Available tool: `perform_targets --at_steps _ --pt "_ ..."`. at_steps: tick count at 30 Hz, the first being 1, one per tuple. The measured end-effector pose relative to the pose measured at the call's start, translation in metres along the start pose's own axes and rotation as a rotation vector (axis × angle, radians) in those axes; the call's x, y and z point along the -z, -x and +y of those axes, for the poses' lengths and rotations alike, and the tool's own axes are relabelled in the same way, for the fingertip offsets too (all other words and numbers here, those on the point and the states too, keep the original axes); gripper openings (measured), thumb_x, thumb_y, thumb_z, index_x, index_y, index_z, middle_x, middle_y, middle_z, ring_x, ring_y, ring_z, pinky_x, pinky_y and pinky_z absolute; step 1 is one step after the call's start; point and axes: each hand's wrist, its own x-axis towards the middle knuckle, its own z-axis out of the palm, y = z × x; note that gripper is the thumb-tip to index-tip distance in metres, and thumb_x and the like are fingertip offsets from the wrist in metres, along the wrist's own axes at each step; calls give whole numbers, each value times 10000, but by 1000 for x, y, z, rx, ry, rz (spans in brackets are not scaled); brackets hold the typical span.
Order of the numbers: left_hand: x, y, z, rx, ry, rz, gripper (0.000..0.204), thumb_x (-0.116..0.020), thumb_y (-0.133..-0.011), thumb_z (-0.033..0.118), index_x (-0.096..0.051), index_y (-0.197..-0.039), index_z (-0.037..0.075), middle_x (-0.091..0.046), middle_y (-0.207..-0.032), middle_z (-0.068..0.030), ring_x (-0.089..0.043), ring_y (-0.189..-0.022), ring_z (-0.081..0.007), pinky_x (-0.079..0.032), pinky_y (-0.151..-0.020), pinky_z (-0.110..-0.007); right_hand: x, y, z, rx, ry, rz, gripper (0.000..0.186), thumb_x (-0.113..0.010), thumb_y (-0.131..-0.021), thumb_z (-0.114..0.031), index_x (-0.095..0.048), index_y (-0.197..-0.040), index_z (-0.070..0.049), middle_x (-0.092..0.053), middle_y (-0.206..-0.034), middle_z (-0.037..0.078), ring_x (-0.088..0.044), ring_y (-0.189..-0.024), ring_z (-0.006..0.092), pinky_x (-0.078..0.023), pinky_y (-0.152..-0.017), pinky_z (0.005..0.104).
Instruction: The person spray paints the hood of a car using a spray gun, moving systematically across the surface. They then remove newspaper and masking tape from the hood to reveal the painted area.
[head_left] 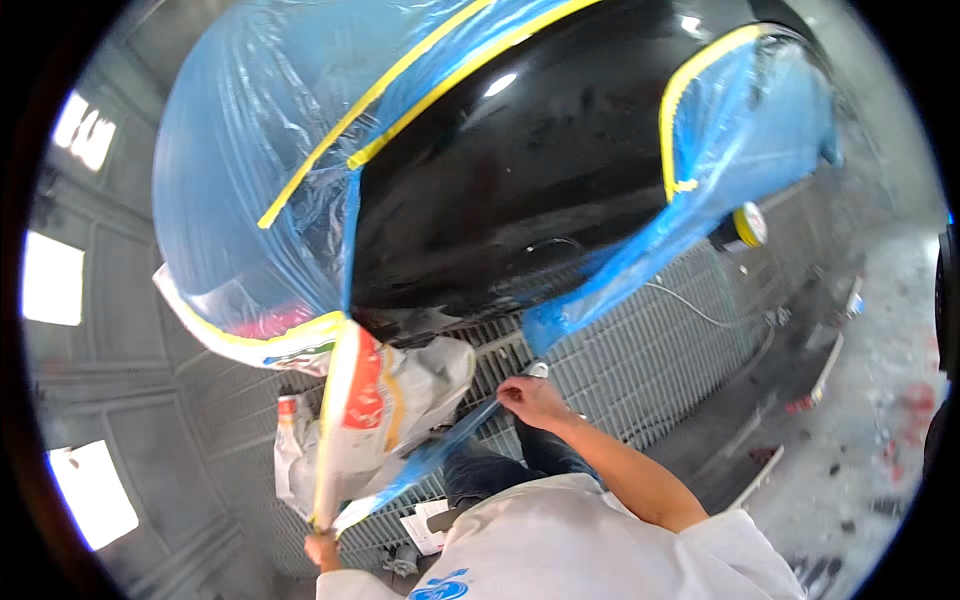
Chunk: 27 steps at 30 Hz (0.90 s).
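Note:
A glossy black car body panel (480, 170) fills the upper middle, edged with yellow masking tape (425, 113) and blue masking film (250, 130). From its lower left corner hangs white-and-red printed masking paper (365, 390) with tape along its edge. My left hand (322, 550), at the lower left, is closed on the low end of that taped paper. My right hand (535, 400), below the panel, has its fingers pinched on a narrow strip of blue film (440, 452). The strip stretches toward my left hand, partly behind the paper.
Blue film with a yellow tape border (740, 110) covers an opening at the panel's right. A black-and-yellow round object (740, 228) is beneath it. Ribbed metal floor grating (650, 350) lies under the car. White sheets (425, 528) lie near my legs. Bright lights (92, 490) line the left wall.

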Motion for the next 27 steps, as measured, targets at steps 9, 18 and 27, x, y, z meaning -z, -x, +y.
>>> perform_targets --at_steps 9,18,27 --pt "87 -117 91 299 943 26 195 -545 -897 71 -664 -1006 -39 -664 -849 -133 -632 -660 -221 -504 -534 -350 -79 27 -31 -15 74 99 212 -651 -834 -270 -689 -912 -76 -698 -841 117 -678 -790 296 -532 -696 388" --pt "4 -67 216 -1037 320 -237 340 -682 -722 -50 -575 -1041 -4 -615 -893 -82 -606 -760 -150 -498 -646 -265 -79 19 -72 -126 -66 146 317 -631 -796 -305 -717 -995 -75 -705 -929 147 -676 -860 312 -529 -807 384" --pt "11 34 276 -1223 271 -379 304 -749 -746 161 -691 -1020 43 -713 -912 -95 -688 -863 -174 -543 -749 -316 -57 4 -102 -140 20 80 928 -731 -699 -605 -430 -1391 -64 -486 -1388 174 -488 -1253 356 -401 -1047 411"
